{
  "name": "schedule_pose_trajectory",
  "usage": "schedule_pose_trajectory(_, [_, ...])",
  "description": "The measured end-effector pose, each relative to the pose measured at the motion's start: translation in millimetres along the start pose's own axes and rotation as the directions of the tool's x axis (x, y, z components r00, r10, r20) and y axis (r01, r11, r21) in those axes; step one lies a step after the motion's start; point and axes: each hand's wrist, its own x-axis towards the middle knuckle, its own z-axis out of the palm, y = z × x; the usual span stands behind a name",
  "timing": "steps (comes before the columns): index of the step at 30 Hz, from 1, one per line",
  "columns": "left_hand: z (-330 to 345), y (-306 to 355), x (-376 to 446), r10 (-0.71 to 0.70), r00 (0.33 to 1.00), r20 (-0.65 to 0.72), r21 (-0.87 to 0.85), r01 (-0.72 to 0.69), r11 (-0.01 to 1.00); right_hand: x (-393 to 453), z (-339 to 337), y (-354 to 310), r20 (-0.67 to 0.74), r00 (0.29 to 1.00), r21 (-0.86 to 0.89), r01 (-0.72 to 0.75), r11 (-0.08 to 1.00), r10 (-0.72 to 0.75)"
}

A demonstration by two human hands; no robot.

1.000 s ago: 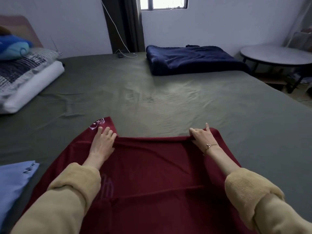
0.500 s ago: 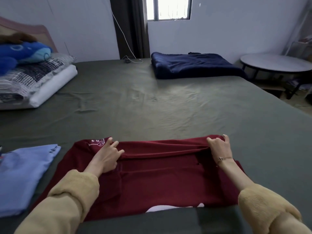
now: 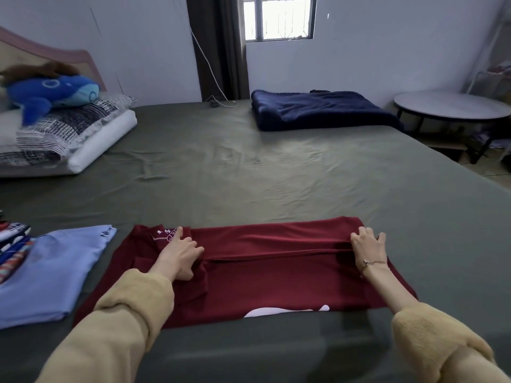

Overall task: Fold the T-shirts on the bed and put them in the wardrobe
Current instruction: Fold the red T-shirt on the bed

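Both hands down on the dark red T-shirt [image 3: 276, 269], lower centre of frame. My left hand [image 3: 179, 252] sits at the shirt's left side, fingers curled over a bunched fold of fabric, fingertips reaching a small white printed mark [image 3: 164, 234] near the shirt's top left corner; looks like a grip on the fold, though the thumb is hidden under the cloth. My right hand [image 3: 367, 248] is at the right end of the same fold, fingers bent and pinching the doubled edge, with a thin bracelet [image 3: 372, 262] on the wrist. Yellow fleece sleeves on both arms run in from the bottom corners. Shirt lies flat on the grey-green bed sheet [image 3: 249, 175], folded once across, a ridge running between my two hands, a white print patch showing at its near edge. Just left of it, apart by a strip of sheet, a light blue T-shirt [image 3: 47, 272] lies folded; at far left edge a striped multicolour garment [image 3: 12, 244] partly overlaps it. Upper left: pillows [image 3: 69, 131] stacked with a blue plush toy [image 3: 49, 92] on top. Upper centre-right: a folded navy blanket [image 3: 320, 109] on the bed's far side. Round white table [image 3: 453, 105] at right edge. Window [image 3: 279, 17] and dark curtain [image 3: 218, 45] top centre.
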Motion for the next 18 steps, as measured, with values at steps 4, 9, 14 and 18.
schedule_pose_trajectory(4, [-2, 16, 10, -0.035, 0.998, -0.054, -0.149, 0.026, 0.988, -2, -3, -14, -0.098, 0.985, 0.163, 0.159, 0.974, -0.144])
schedule_pose_trajectory(9, [-11, 45, 33, -0.065, 0.978, -0.199, -0.621, -0.075, 0.78, 2, 0, -33, 0.034, 0.985, 0.662, 0.103, 0.743, -0.167])
schedule_pose_trajectory(14, [-16, 61, 54, -0.133, 0.971, -0.197, -0.775, -0.071, 0.628, 20, 1, -37, 0.066, 0.982, 0.582, 0.106, 0.806, -0.176])
schedule_pose_trajectory(18, [-12, 69, 64, -0.005, 0.996, -0.09, -0.712, -0.061, 0.699, 27, 9, -31, 0.285, 0.923, 0.478, 0.097, 0.873, -0.259])
